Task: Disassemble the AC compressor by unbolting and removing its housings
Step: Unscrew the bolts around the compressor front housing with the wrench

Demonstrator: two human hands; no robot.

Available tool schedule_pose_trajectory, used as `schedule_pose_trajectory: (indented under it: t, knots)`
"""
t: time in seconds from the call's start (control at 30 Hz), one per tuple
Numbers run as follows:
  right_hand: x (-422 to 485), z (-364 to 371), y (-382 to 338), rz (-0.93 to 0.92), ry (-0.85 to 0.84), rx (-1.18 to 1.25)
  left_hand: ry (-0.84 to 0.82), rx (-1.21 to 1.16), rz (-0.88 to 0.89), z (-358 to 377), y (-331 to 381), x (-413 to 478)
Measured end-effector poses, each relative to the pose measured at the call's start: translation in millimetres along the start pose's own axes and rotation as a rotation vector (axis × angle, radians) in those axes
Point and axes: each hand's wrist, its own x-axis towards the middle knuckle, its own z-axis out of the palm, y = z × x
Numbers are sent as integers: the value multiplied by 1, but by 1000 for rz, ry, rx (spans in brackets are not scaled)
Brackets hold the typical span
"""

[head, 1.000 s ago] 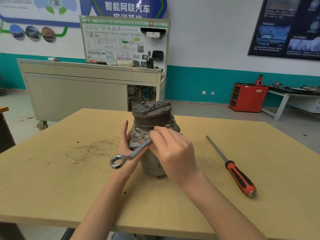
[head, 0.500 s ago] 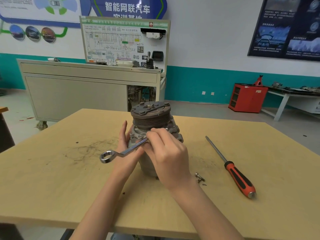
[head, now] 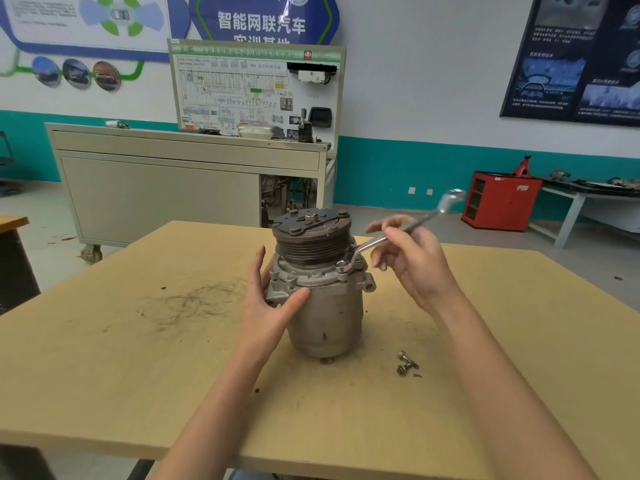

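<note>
The grey AC compressor [head: 325, 313] stands upright on the wooden table [head: 104, 375], its dark pulley and clutch plate on top. My left hand [head: 268, 303] grips the compressor's left side at the flange, thumb across the front. My right hand [head: 412, 261] pinches the shank of a silver ring wrench [head: 398, 233]. The wrench's lower ring sits on a bolt at the flange's right front, and its other end points up and to the right. Two removed bolts [head: 407, 363] lie on the table to the right of the compressor's base.
Dark scuff marks [head: 187, 303] mark the tabletop left of the compressor. Behind the table stands a beige training cabinet [head: 173, 181] with a wiring board. A red cabinet [head: 498, 199] and a white bench [head: 588, 202] are at the far right.
The wrench has swung from the compressor's left front to its right side, my right hand moving with it. The two loose bolts are now uncovered. The orange-handled screwdriver is out of sight.
</note>
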Motion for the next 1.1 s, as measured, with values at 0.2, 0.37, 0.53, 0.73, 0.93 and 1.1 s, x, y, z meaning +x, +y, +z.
schedule_pose_trajectory:
  t: [0.2,0.37,0.53,0.73,0.93,1.1]
  knots:
    - [46,-4,8,294,-210,110,1,4,-9,0,2,-1]
    - [36,-10,-2,216,-134,78,1,1,-11,1,3,-1]
    - [7,9,-29,-196,121,-335,0,8,-13,1,2,0]
    - [-21,60,-36,-895,-10,-1267,4,17,-9,2,1,-1]
    - [-40,82,-14,-968,-111,-1566,16,60,-4,5,5,0]
    - [-47,73,3,-1084,2,-1448,-18,-59,3,3,-2,3]
